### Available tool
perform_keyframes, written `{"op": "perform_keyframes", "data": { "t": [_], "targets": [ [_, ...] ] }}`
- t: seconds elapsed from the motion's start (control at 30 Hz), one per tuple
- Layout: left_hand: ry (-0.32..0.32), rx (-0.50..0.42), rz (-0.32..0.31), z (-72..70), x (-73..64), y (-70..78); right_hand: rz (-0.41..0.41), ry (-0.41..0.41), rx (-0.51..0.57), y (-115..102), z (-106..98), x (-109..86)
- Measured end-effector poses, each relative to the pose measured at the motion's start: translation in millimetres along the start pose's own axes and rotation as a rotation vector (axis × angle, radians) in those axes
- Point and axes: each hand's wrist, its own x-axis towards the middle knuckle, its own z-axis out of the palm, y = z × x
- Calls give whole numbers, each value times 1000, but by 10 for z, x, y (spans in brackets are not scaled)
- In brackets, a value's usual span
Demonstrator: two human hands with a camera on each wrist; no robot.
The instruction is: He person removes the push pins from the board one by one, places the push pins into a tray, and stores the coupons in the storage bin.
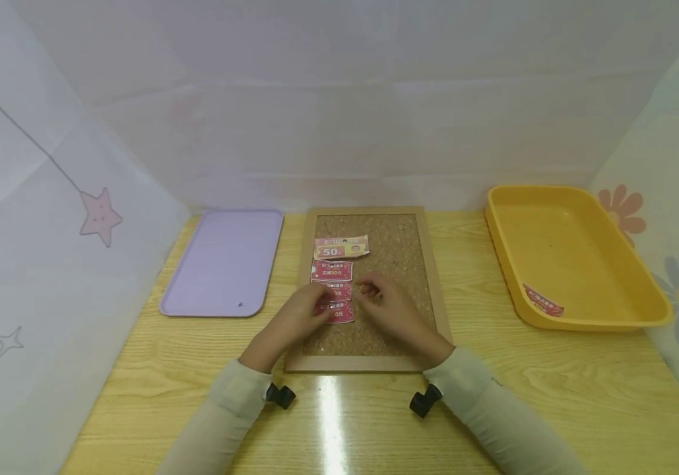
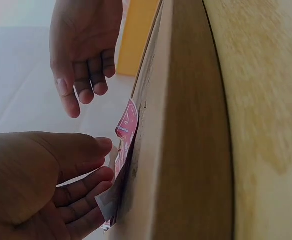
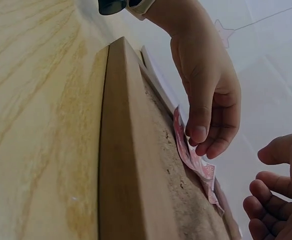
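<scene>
A wood-framed cork board (image 1: 396,241) lies on the table with paper coupons in a column on its left half. At the top is an orange-and-pink coupon (image 1: 339,249) marked 50; below it come three red ones: the upper (image 1: 332,271), the middle (image 1: 344,291) and the lowest (image 1: 344,313). My left hand (image 1: 296,316) hovers at the left side of the lower two, partly covering them, its fingertips right at the paper (image 2: 127,120), whose edges curl up from the cork. Just right of the coupons, my right hand (image 1: 397,315) hangs over the board with loosely bent fingers, holding nothing.
A flat lilac tray (image 1: 223,264) lies left of the board. To the right stands a deep yellow tray (image 1: 577,257) with a red coupon (image 1: 543,301) near its front left corner. White printed sheets wall the table at the back and sides.
</scene>
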Motion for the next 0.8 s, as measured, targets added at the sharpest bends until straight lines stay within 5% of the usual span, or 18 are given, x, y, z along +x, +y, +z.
{"op": "perform_keyframes", "data": {
  "t": [0.8],
  "targets": [
    [-23,62,-14,56,31,-47,61,-24,-70,182,229,37]
  ]
}}
